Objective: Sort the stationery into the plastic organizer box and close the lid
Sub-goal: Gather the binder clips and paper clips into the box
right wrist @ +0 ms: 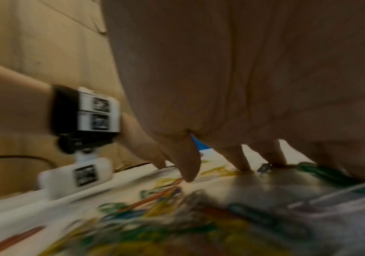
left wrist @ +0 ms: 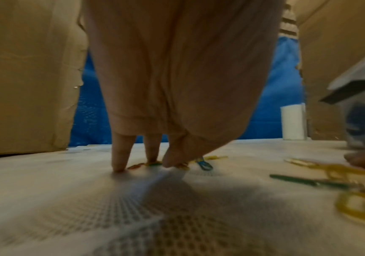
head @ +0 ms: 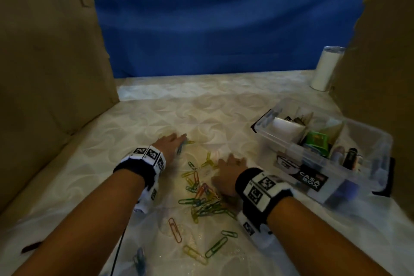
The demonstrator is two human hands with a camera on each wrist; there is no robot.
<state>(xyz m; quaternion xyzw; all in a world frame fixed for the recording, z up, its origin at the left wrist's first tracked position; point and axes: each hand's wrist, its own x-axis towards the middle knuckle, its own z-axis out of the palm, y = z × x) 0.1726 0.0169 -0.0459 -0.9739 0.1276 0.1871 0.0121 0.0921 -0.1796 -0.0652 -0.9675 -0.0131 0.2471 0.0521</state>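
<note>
On the table, clips lie loose; your left hand and right hand press them with spread fingers. The box holds other items, no lid on.

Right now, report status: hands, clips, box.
Left hand open, fingertips down on stray paper clips. Right hand open, flat over the pile. Plastic box on the right, lid off, partly filled. Nothing in the way.
</note>
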